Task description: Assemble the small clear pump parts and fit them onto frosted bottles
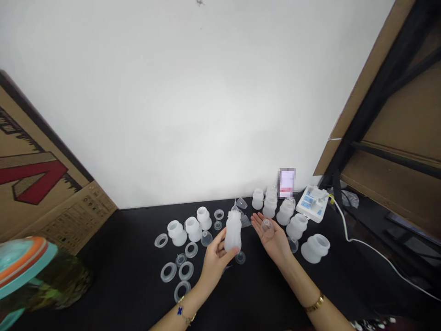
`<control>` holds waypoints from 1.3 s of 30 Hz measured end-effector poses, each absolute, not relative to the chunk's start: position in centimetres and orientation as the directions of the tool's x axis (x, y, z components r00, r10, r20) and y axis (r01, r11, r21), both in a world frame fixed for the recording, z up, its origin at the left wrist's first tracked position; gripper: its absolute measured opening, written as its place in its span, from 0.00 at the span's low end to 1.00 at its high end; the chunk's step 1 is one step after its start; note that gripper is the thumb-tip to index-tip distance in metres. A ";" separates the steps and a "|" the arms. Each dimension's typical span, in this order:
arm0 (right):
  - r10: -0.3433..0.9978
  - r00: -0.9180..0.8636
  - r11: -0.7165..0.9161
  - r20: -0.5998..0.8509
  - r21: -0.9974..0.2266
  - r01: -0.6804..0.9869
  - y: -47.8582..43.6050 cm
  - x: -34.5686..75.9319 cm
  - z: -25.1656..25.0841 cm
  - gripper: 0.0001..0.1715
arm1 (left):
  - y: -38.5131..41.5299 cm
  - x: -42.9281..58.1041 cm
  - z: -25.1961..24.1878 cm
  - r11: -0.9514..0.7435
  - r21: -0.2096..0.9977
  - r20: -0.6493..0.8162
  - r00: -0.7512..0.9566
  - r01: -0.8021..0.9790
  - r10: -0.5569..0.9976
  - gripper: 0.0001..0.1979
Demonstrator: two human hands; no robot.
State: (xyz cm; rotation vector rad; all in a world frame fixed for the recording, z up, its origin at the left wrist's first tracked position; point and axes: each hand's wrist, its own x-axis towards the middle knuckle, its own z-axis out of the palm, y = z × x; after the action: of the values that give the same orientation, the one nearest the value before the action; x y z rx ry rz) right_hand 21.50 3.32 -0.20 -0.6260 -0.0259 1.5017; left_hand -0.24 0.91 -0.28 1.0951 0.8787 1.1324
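Observation:
My left hand (218, 253) is wrapped round a white translucent bottle (234, 232), held upright near the middle. To its right, my right hand (274, 241) lies palm up with the fingers stretched out, and a small clear dome-shaped cap (267, 227) rests on it. Several white wide-mouthed bottles (177, 233) stand left of my hands, with clear rings (168, 272) and small clear parts in front of them. More white bottles (315, 248) are at the right. Behind the held bottle lie clear cups (242, 203), partly hidden.
On the black table (127, 257), a jar with a teal and orange lid (25, 262) is at the left, near a cardboard box (51, 184). A white power strip (313, 203) with a cable (379, 262) sits at the right. A white wall (213, 101) rises behind.

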 end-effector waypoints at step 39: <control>0.972 0.103 -0.045 -0.211 -0.596 -0.802 3.0 21.0 -0.5 0.17 | 1.0 -0.1 -0.8 0.036 0.973 0.015 0.216 -0.229 0.976 0.39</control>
State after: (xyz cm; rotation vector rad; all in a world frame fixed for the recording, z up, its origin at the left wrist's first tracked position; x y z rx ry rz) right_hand 21.05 3.01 -0.49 -0.6861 -0.3134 1.4724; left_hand -0.11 0.99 -0.80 1.1247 0.8856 1.1434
